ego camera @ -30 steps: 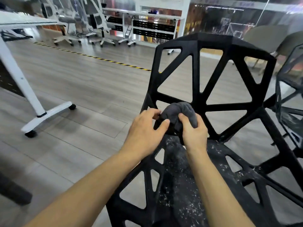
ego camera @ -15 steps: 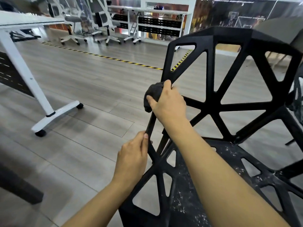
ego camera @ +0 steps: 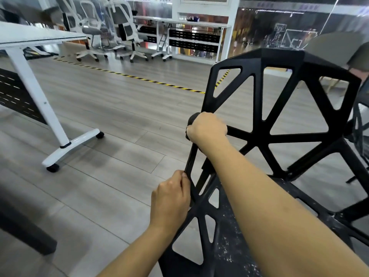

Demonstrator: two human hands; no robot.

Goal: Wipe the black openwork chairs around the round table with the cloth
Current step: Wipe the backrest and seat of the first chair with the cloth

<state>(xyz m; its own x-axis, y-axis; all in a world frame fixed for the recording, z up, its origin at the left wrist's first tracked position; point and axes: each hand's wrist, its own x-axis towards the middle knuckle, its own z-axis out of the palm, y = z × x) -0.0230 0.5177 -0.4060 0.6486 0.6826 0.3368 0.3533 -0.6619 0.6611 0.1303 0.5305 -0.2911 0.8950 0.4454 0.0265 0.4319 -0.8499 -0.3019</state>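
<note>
Clenched around the cloth point(ego camera: 192, 119), my right hand point(ego camera: 207, 127) presses the chair point(ego camera: 257, 136) edge; my left hand point(ego camera: 169, 198) pinches the frame below.

Two hands point(ego camera: 207, 129), one cloth point(ego camera: 192, 119) — two black openwork chairs point(ego camera: 283, 136).

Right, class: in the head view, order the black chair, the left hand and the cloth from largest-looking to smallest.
1. Black chair
2. Left hand
3. Cloth, mostly hidden inside the right hand, so its true size is unsure.
</note>
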